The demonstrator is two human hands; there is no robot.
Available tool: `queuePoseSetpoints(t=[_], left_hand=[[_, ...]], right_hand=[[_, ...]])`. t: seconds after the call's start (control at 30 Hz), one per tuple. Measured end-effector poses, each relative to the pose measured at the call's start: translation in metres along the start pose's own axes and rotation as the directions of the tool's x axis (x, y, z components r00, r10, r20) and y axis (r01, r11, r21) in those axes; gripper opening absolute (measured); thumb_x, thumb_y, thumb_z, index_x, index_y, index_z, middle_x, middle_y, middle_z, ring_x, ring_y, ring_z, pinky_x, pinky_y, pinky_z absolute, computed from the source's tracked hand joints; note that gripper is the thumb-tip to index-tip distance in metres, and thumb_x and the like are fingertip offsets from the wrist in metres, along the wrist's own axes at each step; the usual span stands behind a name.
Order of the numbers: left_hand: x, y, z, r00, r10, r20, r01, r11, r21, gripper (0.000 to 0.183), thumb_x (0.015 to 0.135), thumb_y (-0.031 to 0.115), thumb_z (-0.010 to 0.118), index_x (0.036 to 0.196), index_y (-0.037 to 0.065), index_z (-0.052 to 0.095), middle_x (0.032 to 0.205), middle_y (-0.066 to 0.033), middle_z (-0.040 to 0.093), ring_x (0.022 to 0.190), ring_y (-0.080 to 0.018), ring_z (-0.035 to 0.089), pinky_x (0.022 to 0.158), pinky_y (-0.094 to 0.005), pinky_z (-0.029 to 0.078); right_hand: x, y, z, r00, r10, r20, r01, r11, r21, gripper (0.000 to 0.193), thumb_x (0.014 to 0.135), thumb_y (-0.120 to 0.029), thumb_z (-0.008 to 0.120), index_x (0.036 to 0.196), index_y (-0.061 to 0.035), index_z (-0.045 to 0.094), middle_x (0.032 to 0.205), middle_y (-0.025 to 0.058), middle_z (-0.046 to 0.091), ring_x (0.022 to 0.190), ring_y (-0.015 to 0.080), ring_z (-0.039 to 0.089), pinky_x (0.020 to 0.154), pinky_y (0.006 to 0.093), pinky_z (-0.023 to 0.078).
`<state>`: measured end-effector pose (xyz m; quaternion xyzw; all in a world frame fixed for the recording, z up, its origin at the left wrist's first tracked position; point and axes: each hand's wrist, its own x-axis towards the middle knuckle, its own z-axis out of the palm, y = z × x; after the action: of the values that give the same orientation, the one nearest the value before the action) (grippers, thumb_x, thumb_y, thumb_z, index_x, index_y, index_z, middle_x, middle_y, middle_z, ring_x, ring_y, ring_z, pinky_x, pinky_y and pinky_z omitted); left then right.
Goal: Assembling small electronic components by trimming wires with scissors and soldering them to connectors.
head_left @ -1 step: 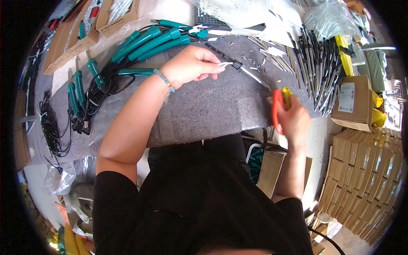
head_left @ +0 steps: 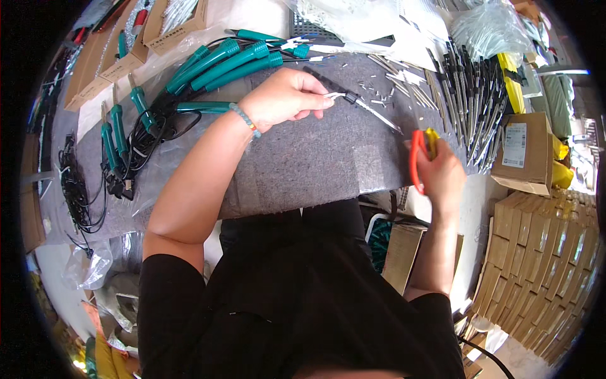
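Note:
My left hand (head_left: 287, 98), with a beaded bracelet on its wrist, pinches thin white leads (head_left: 336, 95) between thumb and fingers. The leads run into a small black collar (head_left: 351, 97), from which a slim silvery rod (head_left: 379, 115) slants down to the right. To the right of the rod tip, my right hand (head_left: 443, 174) is closed round a hand tool with a curved red handle (head_left: 416, 161) and a yellow part (head_left: 432, 142). Its working end is blurred, so I cannot tell its exact kind. The tool is apart from the rod.
Green soldering-iron handles (head_left: 230, 69) with black cables lie left and behind. Small white pieces (head_left: 377, 101) are scattered beyond the rod. A dense bunch of metal rods with black parts (head_left: 473, 101) lies at the right, by a cardboard box (head_left: 522, 151). Stacked cartons (head_left: 536, 271) stand lower right.
My right hand has shifted slightly to the right with the red and yellow tool. My left hand and the leads stay in place.

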<state>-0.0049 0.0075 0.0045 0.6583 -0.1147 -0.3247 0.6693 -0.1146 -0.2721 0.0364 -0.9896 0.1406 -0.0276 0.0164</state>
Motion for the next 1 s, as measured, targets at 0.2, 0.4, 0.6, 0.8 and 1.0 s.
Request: queuePoseSetpoints(t=[0.2,0.4,0.6,0.8,1.0], left_hand=[[-0.002,0.002,0.003,0.998,0.031,-0.045,-0.027,0.996,0.086,0.015,0.085,0.015,0.065,0.090,0.001,0.068,0.071,-0.0023,0.064,0.054,-0.0039,0.046,0.047,-0.0196,0.036],[-0.005,0.004,0.003,0.991,0.096,-0.097,-0.073,0.972,0.224,0.014,0.088,0.014,0.062,0.094,0.002,0.067,0.071,0.0005,0.060,0.058,-0.0033,0.046,0.051,-0.0184,0.036],[0.000,0.001,0.003,0.964,0.212,-0.161,-0.153,0.937,0.315,0.016,0.087,0.015,0.062,0.090,0.000,0.069,0.070,-0.0001,0.061,0.062,-0.0058,0.052,0.056,-0.0212,0.041],[0.002,-0.006,0.002,0.961,0.197,-0.192,-0.154,0.964,0.218,0.014,0.083,0.013,0.069,0.087,-0.001,0.069,0.073,-0.0018,0.064,0.066,-0.0072,0.056,0.061,-0.0226,0.046],[0.002,-0.002,0.004,0.960,0.167,-0.223,-0.133,0.978,0.161,0.017,0.079,0.012,0.074,0.086,-0.002,0.068,0.079,-0.0039,0.066,0.072,-0.0080,0.059,0.067,-0.0230,0.049]], right_hand=[[0.016,-0.005,-0.022,0.928,-0.322,-0.187,0.311,0.946,-0.091,0.035,0.082,-0.023,0.066,0.107,-0.0009,0.059,0.104,0.0199,0.063,0.098,0.0335,0.060,0.083,0.0417,0.049],[0.040,-0.093,0.035,0.697,-0.598,-0.396,0.702,0.683,0.205,0.033,0.079,-0.018,0.067,0.109,-0.0041,0.060,0.103,0.0142,0.063,0.093,0.0319,0.061,0.080,0.0392,0.049],[0.042,-0.097,0.053,0.695,-0.495,-0.522,0.660,0.726,0.190,0.032,0.075,-0.017,0.070,0.106,-0.0105,0.062,0.089,0.0063,0.059,0.076,0.0247,0.062,0.065,0.0350,0.051],[0.042,-0.099,0.053,0.664,-0.488,-0.567,0.670,0.724,0.161,0.033,0.073,-0.015,0.070,0.105,-0.0119,0.062,0.088,0.0052,0.058,0.075,0.0232,0.062,0.064,0.0342,0.051],[0.041,-0.099,0.049,0.641,-0.493,-0.589,0.668,0.736,0.110,0.034,0.073,-0.015,0.070,0.105,-0.0130,0.062,0.088,0.0039,0.058,0.074,0.0213,0.062,0.062,0.0333,0.051]])
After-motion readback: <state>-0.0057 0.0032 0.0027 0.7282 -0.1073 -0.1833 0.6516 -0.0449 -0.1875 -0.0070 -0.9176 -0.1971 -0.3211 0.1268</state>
